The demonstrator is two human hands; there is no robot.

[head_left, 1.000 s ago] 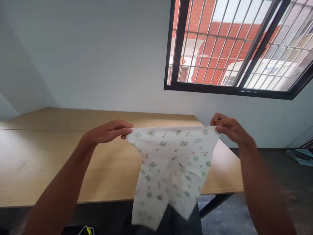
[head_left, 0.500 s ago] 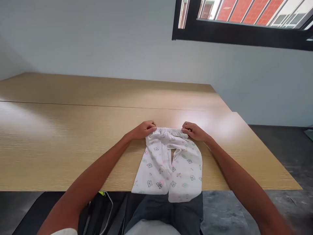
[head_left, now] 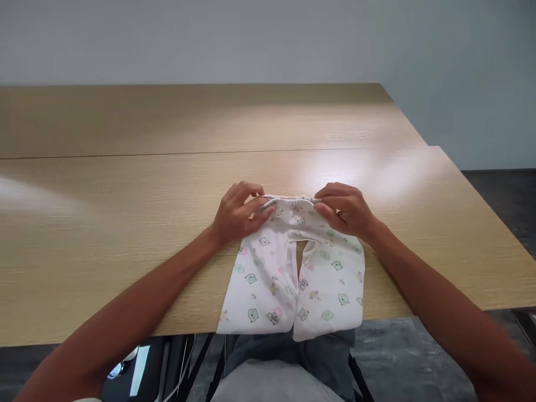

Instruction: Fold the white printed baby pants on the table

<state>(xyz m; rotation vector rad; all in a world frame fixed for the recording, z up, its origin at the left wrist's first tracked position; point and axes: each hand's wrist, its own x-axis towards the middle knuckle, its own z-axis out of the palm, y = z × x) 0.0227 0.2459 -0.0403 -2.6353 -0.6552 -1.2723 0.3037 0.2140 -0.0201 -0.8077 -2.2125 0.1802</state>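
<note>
Head view: both hands on one garment, small white pants (head_left: 268, 296) with a green/pink animal-and-leaf print. Left hand (head_left: 239, 215) has the waistband (head_left: 288, 197) at its left end, thumb on the near side, fingers curled over the far side. Narrow pinch, cloth in it. Right hand (head_left: 345, 209) does the same at the other end, thumb also near side. Exact fingertip contact partly hidden by the cloth on both.

Waistband runs roughly straight between the two grips, gathered, lightly bunched. Pants lie from the grips toward the body, legs side by side on the table (head_left: 104, 234). Slit between the legs, just below mid-grip, shows table wood. Both hems reach the near table edge and hang slightly over; leg under the right hand goes a bit lower.

Beyond the grips: bare tabletop, a seam line across it, then grey wall (head_left: 251, 39). Below the hems: person's dark trousers (head_left: 268, 349). Grey floor (head_left: 402, 357) below right of the grips. Dark object (head_left: 115, 388) low left, can't identify.
</note>
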